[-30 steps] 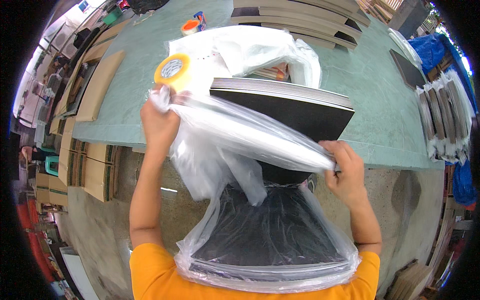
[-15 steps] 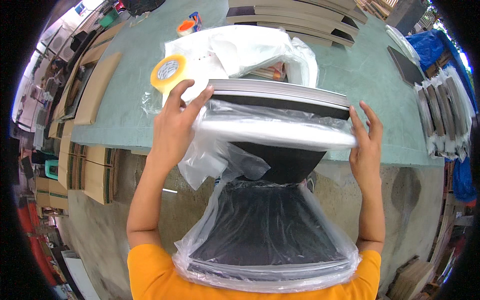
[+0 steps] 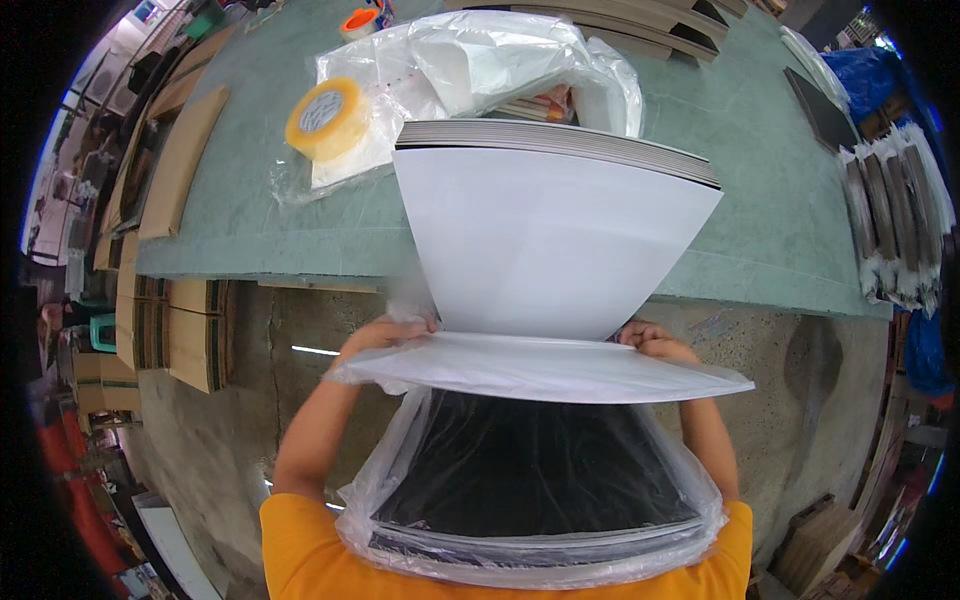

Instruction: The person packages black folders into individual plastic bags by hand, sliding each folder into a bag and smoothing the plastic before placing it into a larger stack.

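Both hands [image 3: 402, 329] [image 3: 660, 343] grip the white sheet [image 3: 550, 368] spanning between them, beside the white-faced stack's [image 3: 560, 230] lower end.

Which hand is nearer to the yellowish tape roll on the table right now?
Left. The left hand is on the near side of the tape roll, slightly right of it; the right hand is also nearside but much farther right.

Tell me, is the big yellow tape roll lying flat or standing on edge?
Lying flat: the tape roll shows its round face upward and its curved side below.
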The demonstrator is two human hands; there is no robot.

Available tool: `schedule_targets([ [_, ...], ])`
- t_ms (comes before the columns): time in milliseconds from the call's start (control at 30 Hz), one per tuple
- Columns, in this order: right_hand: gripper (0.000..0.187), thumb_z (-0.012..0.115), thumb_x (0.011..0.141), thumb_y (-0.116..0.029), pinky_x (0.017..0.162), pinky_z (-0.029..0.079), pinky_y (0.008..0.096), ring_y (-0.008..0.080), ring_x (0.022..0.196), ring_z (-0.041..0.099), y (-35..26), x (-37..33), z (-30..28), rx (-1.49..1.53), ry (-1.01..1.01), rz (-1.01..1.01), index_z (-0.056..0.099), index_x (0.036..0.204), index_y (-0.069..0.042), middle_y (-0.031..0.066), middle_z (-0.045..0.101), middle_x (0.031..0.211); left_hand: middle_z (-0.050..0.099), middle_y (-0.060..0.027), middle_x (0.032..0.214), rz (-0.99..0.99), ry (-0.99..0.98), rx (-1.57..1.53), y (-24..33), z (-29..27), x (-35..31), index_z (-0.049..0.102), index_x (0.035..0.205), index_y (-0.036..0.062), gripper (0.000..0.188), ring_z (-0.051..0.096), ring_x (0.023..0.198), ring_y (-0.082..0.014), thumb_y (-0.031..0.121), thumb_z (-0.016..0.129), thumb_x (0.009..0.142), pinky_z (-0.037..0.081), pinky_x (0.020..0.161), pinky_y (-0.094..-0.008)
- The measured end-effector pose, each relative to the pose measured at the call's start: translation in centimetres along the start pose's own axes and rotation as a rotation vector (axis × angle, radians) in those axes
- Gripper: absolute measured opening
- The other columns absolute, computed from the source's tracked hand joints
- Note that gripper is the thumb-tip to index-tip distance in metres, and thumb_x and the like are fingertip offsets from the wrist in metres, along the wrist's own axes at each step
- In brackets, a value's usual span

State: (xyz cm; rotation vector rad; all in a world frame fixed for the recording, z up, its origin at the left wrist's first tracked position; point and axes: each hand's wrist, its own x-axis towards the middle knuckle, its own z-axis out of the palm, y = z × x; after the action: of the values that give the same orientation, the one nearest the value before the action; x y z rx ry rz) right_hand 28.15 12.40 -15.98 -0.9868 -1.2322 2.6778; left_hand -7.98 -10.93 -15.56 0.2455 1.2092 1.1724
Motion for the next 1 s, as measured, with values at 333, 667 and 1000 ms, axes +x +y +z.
schedule_targets([
  [333,0.022,0.05,0.077,-0.017,0.069,0.043,0.0378,0.0265,0.076,0.058,-2.5,-0.4,3.4,-1.137,0.677,-0.209,0.057,0.085,0.002,0.0166,0.06,0.081,0.058,-0.0143,0.087,0.111,0.114,1.157,1.3,-1.7,1.2,0.056,0.092,0.0002,0.028,0.054,0.077,-0.0252,0.021,0.059,0.074,0.043,0.07,-0.0312],
  [667,0.03,0.05,0.085,-0.023,0.094,0.031,0.0339,0.0293,0.113,0.04,-5.3,-2.1,13.7,-0.737,-0.808,-0.215,0.054,0.109,-0.005,0.0177,0.044,0.119,0.057,-0.0206,0.086,0.106,-1.047,1.146,7.6,14.0,-6.4,0.047,0.101,0.0013,0.028,0.055,0.082,-0.0354,0.009,0.047,0.073,0.043,0.073,-0.04],
  [1000,0.041,0.054,0.081,-0.03,0.076,0.043,0.0333,0.0189,0.085,0.054,-3.0,4.5,11.1,-0.716,-0.236,-0.085,0.05,0.109,0.0,0.0122,0.058,0.093,0.057,-0.0097,0.071,0.476,-0.097,0.823,3.6,15.7,3.7,0.056,0.085,0.0001,0.036,0.055,0.069,-0.0181,0.035,0.045,0.085,0.043,0.062,-0.0309],
])
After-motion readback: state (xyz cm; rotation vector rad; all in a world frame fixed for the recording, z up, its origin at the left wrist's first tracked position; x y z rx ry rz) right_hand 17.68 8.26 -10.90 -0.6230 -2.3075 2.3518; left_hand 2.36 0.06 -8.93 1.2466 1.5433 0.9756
